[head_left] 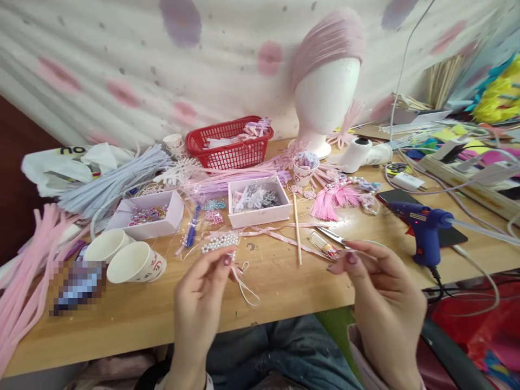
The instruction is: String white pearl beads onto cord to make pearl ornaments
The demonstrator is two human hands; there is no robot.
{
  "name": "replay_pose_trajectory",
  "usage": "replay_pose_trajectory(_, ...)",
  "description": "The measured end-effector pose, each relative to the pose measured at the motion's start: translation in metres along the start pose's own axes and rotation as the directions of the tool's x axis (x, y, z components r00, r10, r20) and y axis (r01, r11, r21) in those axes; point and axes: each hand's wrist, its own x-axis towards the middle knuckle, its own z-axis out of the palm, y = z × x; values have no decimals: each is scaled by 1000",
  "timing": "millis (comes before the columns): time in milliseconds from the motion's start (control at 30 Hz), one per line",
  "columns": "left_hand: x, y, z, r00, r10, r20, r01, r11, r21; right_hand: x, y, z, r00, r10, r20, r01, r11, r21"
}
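My left hand (pixel 201 300) is raised over the front of the table, its thumb and index finger pinched together. A thin white looped cord (pixel 248 295) hangs from those fingers. Just behind them lie white pearl beads (pixel 219 242) on the tabletop. Off to the right, my right hand (pixel 382 295) is also closed in a pinch, and what sits between its fingertips is too small to make out. Close beyond that hand are scissors (pixel 332 235) and a small clear case with red parts (pixel 323 244). A wooden stick (pixel 297 230) lies between the two hands.
A blue glue gun (pixel 426 223) stands at right beside a dark phone (pixel 450 236) and cables. White boxes (pixel 260 218) of beads, paper cups (pixel 136 264), a red basket (pixel 227 156) and a foam head (pixel 327 103) stand about. Pink pipe cleaners (pixel 30 287) hang at left.
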Motion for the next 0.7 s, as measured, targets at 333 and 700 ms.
replay_pose_trajectory(333,-21,-11,-1,801,481,357,-575,784,235,-29,-12,27,723,3,691,-1,1000,-4)
replay_pose_trajectory(700,-12,-15,-14,897,192,398,-196,980,-32,-37,-21,49,547,275,791,-388,920,-51)
